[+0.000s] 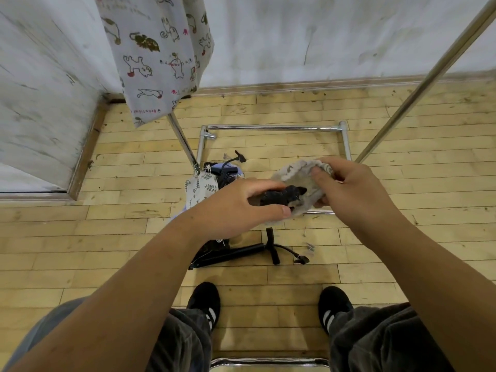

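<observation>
Over wooden floor (375,267), left grip (230,208) pinches black object (281,196) at grey pouch (296,174), which right grip (357,189) pinches.

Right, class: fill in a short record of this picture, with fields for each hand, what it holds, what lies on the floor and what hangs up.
left hand: grips a black object at the pouch's open mouth
right hand: fingers pinch the rim of a grey pouch, holding it open
on the floor: black hand pump; leaf-print bag; chrome rack base
hanging: cat-print cloth, upper left
floor: pale wooden boards
</observation>
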The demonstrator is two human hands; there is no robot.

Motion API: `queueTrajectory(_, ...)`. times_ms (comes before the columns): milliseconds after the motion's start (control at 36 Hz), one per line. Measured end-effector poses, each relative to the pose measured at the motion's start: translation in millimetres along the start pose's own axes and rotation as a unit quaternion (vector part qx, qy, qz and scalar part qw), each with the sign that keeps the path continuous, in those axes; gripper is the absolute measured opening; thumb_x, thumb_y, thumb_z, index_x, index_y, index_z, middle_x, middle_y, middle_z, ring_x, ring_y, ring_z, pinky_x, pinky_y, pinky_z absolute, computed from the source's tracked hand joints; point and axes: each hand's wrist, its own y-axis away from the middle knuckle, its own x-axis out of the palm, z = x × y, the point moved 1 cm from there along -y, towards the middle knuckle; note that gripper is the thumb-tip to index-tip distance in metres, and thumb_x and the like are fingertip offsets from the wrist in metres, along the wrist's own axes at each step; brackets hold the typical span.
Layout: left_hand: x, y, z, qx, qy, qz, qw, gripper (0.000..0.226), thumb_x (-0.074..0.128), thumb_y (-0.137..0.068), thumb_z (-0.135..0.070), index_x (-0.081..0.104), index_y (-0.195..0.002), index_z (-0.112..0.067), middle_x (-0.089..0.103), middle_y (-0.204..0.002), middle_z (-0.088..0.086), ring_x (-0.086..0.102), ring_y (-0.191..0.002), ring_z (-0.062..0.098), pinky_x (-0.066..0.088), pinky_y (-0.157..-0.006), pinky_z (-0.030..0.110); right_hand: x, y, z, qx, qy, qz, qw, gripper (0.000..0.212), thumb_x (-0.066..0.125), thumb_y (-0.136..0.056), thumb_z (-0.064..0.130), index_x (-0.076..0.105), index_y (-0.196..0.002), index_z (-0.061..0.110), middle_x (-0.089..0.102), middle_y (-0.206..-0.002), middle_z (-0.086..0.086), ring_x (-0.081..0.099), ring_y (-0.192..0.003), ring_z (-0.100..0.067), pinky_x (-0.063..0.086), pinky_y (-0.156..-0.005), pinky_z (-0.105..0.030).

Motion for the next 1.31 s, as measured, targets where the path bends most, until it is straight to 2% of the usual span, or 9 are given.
queueTrajectory(139,-1,-3,2,-0.006,-0.001,-0.042,0.999,0.024,0.069,-0.092,-0.052,0.056,-0.110,-0.063,0.068,-0.102,-0.033,0.066,-0.094,-0.013,0.050,-0.075,0.007,7,7,6,-0.035,0.026,0.068,0.997,0.020,0.055,-0.105,0.025,0.075,-0.105,0.030,0.074,-0.085,0.002,0.072,-0.070,-0.009,0.060,-0.064,-0.022)
queueTrajectory(306,1,-10,8,-0.033,-0.001,-0.158,0.987,0.058,0.075,-0.080,-0.062,0.042,-0.119,-0.035,0.060,-0.074,-0.014,0.052,-0.048,-0.001,0.042,-0.045,0.018,6,7,9,-0.024,0.015,0.045,0.999,0.021,0.054,-0.106,0.024,0.075,-0.107,0.026,0.074,-0.090,0.000,0.070,-0.063,-0.002,0.054,-0.056,-0.013)
queueTrajectory(500,-13,-17,17,-0.133,0.097,-0.140,0.976,0.038,0.042,-0.099,-0.025,0.058,-0.130,-0.039,0.056,-0.119,-0.013,0.056,-0.115,0.015,0.044,-0.104,0.041,-1,3,9,-0.014,0.004,-0.021,1.000,0.017,0.060,-0.103,0.029,0.076,-0.106,0.036,0.076,-0.087,0.002,0.076,-0.074,-0.017,0.063,-0.084,-0.043)
queueTrajectory(667,-10,-12,25,-0.171,-0.011,-0.062,0.983,0.038,0.056,-0.098,-0.032,0.064,-0.135,-0.032,0.064,-0.127,-0.010,0.059,-0.109,0.006,0.046,-0.086,0.026,1,5,8,0.001,0.026,-0.008,1.000,0.016,0.063,-0.101,0.026,0.077,-0.099,0.033,0.075,-0.087,0.001,0.073,-0.068,-0.007,0.058,-0.061,-0.016)
queueTrajectory(833,-1,-12,27,-0.160,-0.089,-0.045,0.982,0.036,0.047,-0.105,-0.029,0.062,-0.138,-0.024,0.061,-0.084,-0.012,0.054,-0.065,0.000,0.039,-0.059,0.019,2,9,11,0.007,0.029,0.018,0.999,0.018,0.062,-0.101,0.027,0.078,-0.097,0.033,0.076,-0.083,0.001,0.075,-0.071,-0.014,0.063,-0.084,-0.045)
queueTrajectory(917,-8,-16,32,-0.186,-0.092,-0.080,0.975,0.038,0.040,-0.107,-0.022,0.067,-0.134,-0.025,0.067,-0.107,-0.003,0.048,-0.108,0.014,0.047,-0.069,0.023,0,9,13,0.011,0.022,0.009,1.000,0.021,0.060,-0.102,0.025,0.077,-0.093,0.032,0.076,-0.082,-0.001,0.074,-0.070,-0.015,0.063,-0.083,-0.045)
queueTrajectory(944,-10,-17,35,-0.200,-0.077,-0.097,0.972,0.039,0.039,-0.106,-0.020,0.069,-0.130,-0.024,0.067,-0.109,-0.004,0.036,-0.074,0.003,0.053,-0.075,0.028,-1,9,13,0.013,0.014,0.007,1.000,0.021,0.059,-0.103,0.024,0.077,-0.094,0.031,0.076,-0.083,-0.001,0.074,-0.068,-0.015,0.064,-0.083,-0.044)
queueTrajectory(972,-12,-17,38,-0.215,-0.056,-0.108,0.969,0.038,0.039,-0.105,-0.020,0.070,-0.127,-0.024,0.069,-0.108,-0.006,0.070,-0.090,0.022,0.057,-0.079,0.032,-1,10,14,0.014,0.006,0.009,1.000,0.021,0.058,-0.103,0.024,0.077,-0.095,0.029,0.076,-0.083,-0.002,0.074,-0.067,-0.014,0.064,-0.083,-0.044)
queueTrajectory(1306,-5,-14,40,-0.335,0.317,-0.062,0.885,0.022,0.048,-0.101,-0.011,0.057,-0.117,0.002,0.067,-0.108,0.025,0.072,-0.082,0.031,0.064,-0.073,0.037,-3,9,18,0.002,-0.058,0.001,0.998,0.022,0.057,-0.104,0.023,0.076,-0.095,0.024,0.072,-0.077,-0.004,0.069,-0.063,-0.016,0.062,-0.086,-0.053)
